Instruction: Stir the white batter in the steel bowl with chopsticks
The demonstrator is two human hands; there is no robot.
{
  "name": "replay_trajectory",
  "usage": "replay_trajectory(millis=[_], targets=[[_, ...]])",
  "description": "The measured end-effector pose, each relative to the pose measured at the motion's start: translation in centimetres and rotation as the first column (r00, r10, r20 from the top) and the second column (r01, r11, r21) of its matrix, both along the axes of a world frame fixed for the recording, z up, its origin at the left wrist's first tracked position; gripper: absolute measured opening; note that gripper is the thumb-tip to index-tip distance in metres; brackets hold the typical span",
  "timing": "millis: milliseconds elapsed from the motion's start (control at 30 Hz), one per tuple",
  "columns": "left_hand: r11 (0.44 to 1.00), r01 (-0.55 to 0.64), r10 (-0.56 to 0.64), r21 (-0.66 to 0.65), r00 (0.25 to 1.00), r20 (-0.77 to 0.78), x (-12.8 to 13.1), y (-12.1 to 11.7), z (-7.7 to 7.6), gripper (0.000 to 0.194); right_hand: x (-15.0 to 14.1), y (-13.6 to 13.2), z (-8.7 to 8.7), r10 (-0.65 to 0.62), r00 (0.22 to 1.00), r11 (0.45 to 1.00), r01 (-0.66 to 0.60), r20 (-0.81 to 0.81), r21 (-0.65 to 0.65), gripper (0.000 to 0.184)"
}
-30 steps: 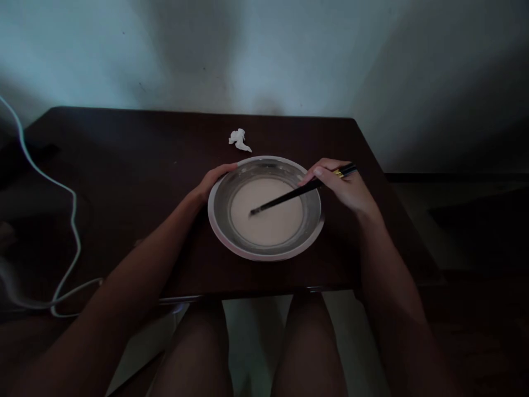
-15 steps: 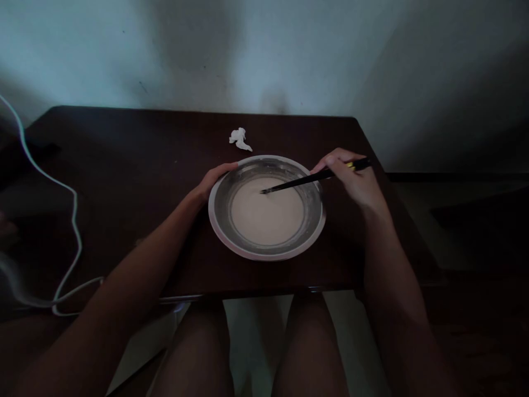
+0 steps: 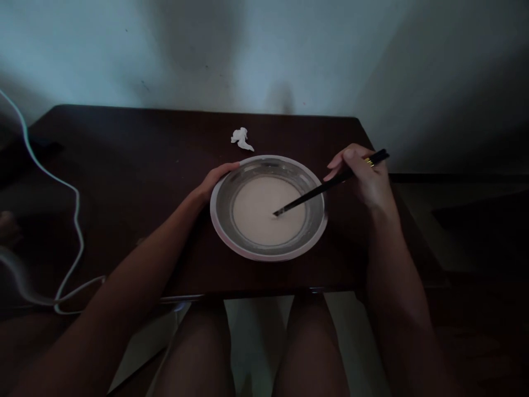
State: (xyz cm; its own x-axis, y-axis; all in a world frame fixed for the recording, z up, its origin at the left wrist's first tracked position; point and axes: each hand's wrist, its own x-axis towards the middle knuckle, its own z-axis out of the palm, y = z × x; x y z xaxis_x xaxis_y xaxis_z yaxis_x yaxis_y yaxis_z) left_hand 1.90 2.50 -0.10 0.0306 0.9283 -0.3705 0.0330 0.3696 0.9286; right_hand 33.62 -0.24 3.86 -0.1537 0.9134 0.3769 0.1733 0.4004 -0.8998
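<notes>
A wide metal bowl (image 3: 225, 231) stands near the table's front edge, holding a pale, milky liquid (image 3: 264, 207). At its far left rim, my left hand (image 3: 215, 177) is closed on the bowl, with part of the fingers hidden behind the rim. To the right of the bowl, my right hand (image 3: 361, 171) grips black chopsticks (image 3: 314, 192) with a gold band near the top. The chopsticks slant down to the left over the rim, held close together, and their whitened tips touch the liquid right of its middle.
A crumpled white tissue (image 3: 242, 139) lies behind the bowl on the dark table (image 3: 136, 149). A white cable (image 3: 77, 209) curves along the left side. The wall (image 3: 256, 55) rises behind the table. At the far left edge, a blurred hand (image 3: 8, 229) shows partly.
My right hand has shifted right, and the chopstick tips have moved toward me and to the right through the liquid. My left hand stays at the bowl's rim.
</notes>
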Motion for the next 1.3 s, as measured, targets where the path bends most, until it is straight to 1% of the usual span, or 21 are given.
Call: replay_trajectory(millis=[100, 133, 167, 233, 300, 333, 400, 500, 533, 600, 667, 700, 767, 833, 900, 933, 1000, 1067, 1133, 1233, 1300], targets=[[0.992, -0.055, 0.061, -0.112, 0.997, 0.047, 0.2, 0.0, 0.2, 0.024, -0.4, -0.1, 0.0, 0.126, 0.991, 0.992, -0.125, 0.050, -0.019, 0.047], [0.990, -0.061, 0.068, -0.124, 0.996, 0.053, 0.2, 0.0, 0.3, 0.025, -0.5, 0.0, 0.0, 0.152, 0.985, 0.988, -0.152, 0.077, -0.012, 0.047], [0.990, -0.064, 0.071, -0.123, 0.996, 0.058, 0.3, 0.0, 0.3, 0.024, -0.6, 0.0, 0.0, 0.154, 0.983, 0.988, -0.155, 0.098, 0.002, 0.046], [0.992, -0.073, 0.081, -0.104, 0.994, 0.076, 0.4, -0.1, 0.5, 0.021, -0.6, 0.1, 0.0, 0.085, 0.993, 0.996, -0.088, 0.088, 0.032, 0.046], [0.990, -0.094, 0.105, -0.108, 0.990, 0.099, 0.4, -0.3, 0.8, 0.018, -0.4, 0.2, 0.0, -0.008, 1.000, 0.999, 0.007, 0.018, 0.036, 0.047], [0.987, -0.104, 0.117, -0.122, 0.987, 0.111, 0.4, -0.3, 0.9, 0.017, -0.4, 0.2, 0.0, -0.030, 0.999, 0.999, 0.030, -0.014, 0.026, 0.048], [0.981, -0.116, 0.136, -0.154, 0.982, 0.128, 0.5, -0.5, 1.1, 0.018, -0.4, 0.1, -0.1, 0.003, 0.999, 1.000, -0.003, -0.033, -0.002, 0.049], [0.980, -0.108, 0.132, -0.169, 0.982, 0.138, 0.6, -0.5, 1.3, 0.022, -0.7, 0.0, 0.0, 0.130, 0.991, 0.991, -0.130, 0.044, -0.005, 0.047], [0.980, -0.107, 0.129, -0.167, 0.983, 0.132, 0.7, -0.5, 1.3, 0.023, -0.7, 0.0, 0.0, 0.141, 0.988, 0.990, -0.142, 0.069, 0.008, 0.046], [0.983, -0.105, 0.123, -0.152, 0.986, 0.111, 0.7, -0.5, 1.3, 0.021, -0.6, 0.0, 0.1, 0.088, 0.993, 0.995, -0.091, 0.077, 0.033, 0.045], [0.986, -0.100, 0.113, -0.134, 0.989, 0.096, 0.6, -0.5, 1.2, 0.020, -0.4, 0.0, 0.1, 0.018, 1.000, 0.999, -0.019, 0.019, 0.035, 0.045], [0.987, -0.093, 0.106, -0.127, 0.990, 0.096, 0.6, -0.5, 1.1, 0.019, -0.3, 0.0, 0.1, 0.012, 1.000, 1.000, -0.012, -0.012, 0.023, 0.045], [0.990, -0.078, 0.091, -0.116, 0.989, 0.113, 0.6, -0.5, 1.1, 0.019, -0.3, 0.0, 0.0, 0.072, 0.997, 0.997, -0.072, -0.032, 0.002, 0.043], [0.992, -0.072, 0.087, -0.104, 0.986, 0.143, 0.6, -0.6, 1.1, 0.019, -0.4, -0.1, -0.1, 0.161, 0.986, 0.987, -0.161, 0.028, -0.003, 0.042], [0.992, -0.065, 0.083, -0.105, 0.981, 0.174, 0.6, -0.6, 1.1, 0.020, -0.4, 0.0, -0.2, 0.169, 0.981, 0.985, -0.172, 0.097, 0.022, 0.041], [0.992, -0.060, 0.080, -0.114, 0.980, 0.182, 0.6, -0.6, 1.0, 0.020, -0.4, 0.0, -0.2, 0.134, 0.985, 0.989, -0.139, 0.106, 0.043, 0.041], [0.991, -0.046, 0.069, -0.127, 0.981, 0.182, 0.4, -0.5, 0.7, 0.020, -0.2, 0.0, -0.1, 0.034, 0.998, 0.997, -0.038, 0.056, 0.064, 0.043], [0.992, -0.036, 0.057, -0.122, 0.984, 0.169, 0.1, -0.3, 0.2, 0.019, -0.1, 0.0, 0.0, -0.016, 1.000, 0.999, 0.016, -0.011, 0.043, 0.045], [0.995, -0.034, 0.050, -0.098, 0.985, 0.168, -0.2, -0.1, -0.2, 0.017, -0.1, -0.1, 0.1, 0.024, 1.000, 1.000, -0.024, -0.018, 0.020, 0.046], [0.995, -0.037, 0.051, -0.091, 0.987, 0.150, -0.4, 0.0, -0.4, 0.018, -0.4, -0.1, 0.1, 0.114, 0.991, 0.993, -0.117, 0.075, 0.031, 0.043], [0.996, -0.037, 0.048, -0.082, 0.990, 0.132, -0.3, -0.1, -0.2, 0.019, -0.4, -0.1, 0.1, 0.084, 0.990, 0.995, -0.090, 0.114, 0.052, 0.041]])
